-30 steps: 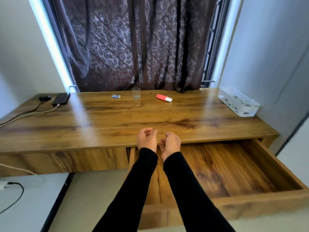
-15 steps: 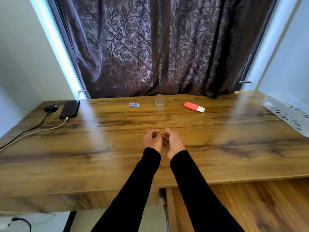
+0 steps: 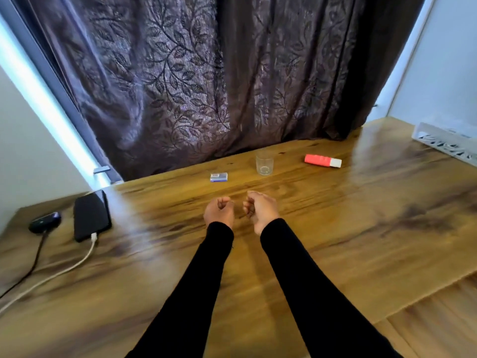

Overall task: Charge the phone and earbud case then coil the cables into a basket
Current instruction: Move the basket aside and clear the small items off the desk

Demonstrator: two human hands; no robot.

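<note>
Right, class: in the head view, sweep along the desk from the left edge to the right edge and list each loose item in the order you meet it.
earbud case → phone → small blue-and-white box → clear glass → red-and-white item → white basket

I could not follow the white cable (image 3: 51,276) or the black cable (image 3: 31,267) past the left edge, so where they ended stayed unknown. The white basket (image 3: 444,144) was cut by the right edge, its contents too blurred to name. Print on the small box (image 3: 219,177) was too small to read. My left hand (image 3: 219,214) and right hand (image 3: 260,211) hid their own curled fingertips.
</note>
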